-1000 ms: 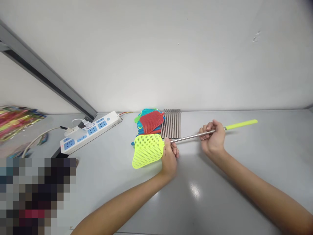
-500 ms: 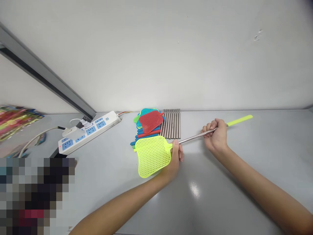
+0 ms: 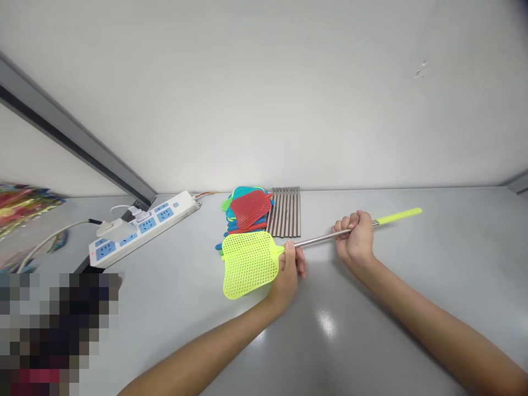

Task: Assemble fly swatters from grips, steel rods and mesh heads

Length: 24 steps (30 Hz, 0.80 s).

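A fly swatter (image 3: 251, 267) with a yellow-green perforated head, a thin metal rod and a yellow-green handle slants across the middle of the view. My left hand (image 3: 289, 273) is closed around the rod just beside the head, thumb on top. Farther right, my right hand (image 3: 355, 239) wraps the rod close to the handle, which sticks out past it. Behind the head lie a pile of swatter heads, the red one (image 3: 251, 209) uppermost over a blue one (image 3: 246, 192), and blue and red handles (image 3: 247, 226). Several metal rods (image 3: 284, 213) lie side by side next to them.
A white power strip (image 3: 144, 228) with plugs and a cable stands at the left of the grey table (image 3: 173, 308). Colourful plastic packets (image 3: 27, 206) lie at the far left. A pale wall (image 3: 313, 110) closes off the back.
The view has shifted slightly. Both hands still hold the swatter by its rod, and the rod shows less length between them than before. The pile and the loose rods lie as before.
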Tool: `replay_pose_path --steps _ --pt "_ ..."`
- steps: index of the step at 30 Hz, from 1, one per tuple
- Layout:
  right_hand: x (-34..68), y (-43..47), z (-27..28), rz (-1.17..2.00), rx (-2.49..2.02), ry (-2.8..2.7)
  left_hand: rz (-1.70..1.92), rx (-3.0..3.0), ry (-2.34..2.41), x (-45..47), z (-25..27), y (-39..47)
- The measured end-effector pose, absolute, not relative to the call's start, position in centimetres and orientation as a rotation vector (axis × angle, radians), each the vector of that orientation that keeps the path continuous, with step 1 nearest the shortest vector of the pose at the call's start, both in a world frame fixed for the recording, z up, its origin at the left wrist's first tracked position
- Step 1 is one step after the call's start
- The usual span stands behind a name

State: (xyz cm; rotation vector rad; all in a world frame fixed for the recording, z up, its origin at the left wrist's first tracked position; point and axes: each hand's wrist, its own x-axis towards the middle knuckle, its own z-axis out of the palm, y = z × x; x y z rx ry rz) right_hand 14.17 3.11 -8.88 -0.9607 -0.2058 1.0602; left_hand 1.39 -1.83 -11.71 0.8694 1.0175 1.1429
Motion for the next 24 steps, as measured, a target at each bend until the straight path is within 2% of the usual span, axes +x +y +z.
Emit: replay_pose_path --steps 9,24 --pt "12.5 2.4 -9.2 1.116 -0.916 -0.149 1.048 0.933 0.963 1.5 -11.8 -2.5" --pt "12.6 2.4 -8.6 1.122 -0.895 -0.294 1.108 0.827 0.967 1.7 -11.9 -1.6"
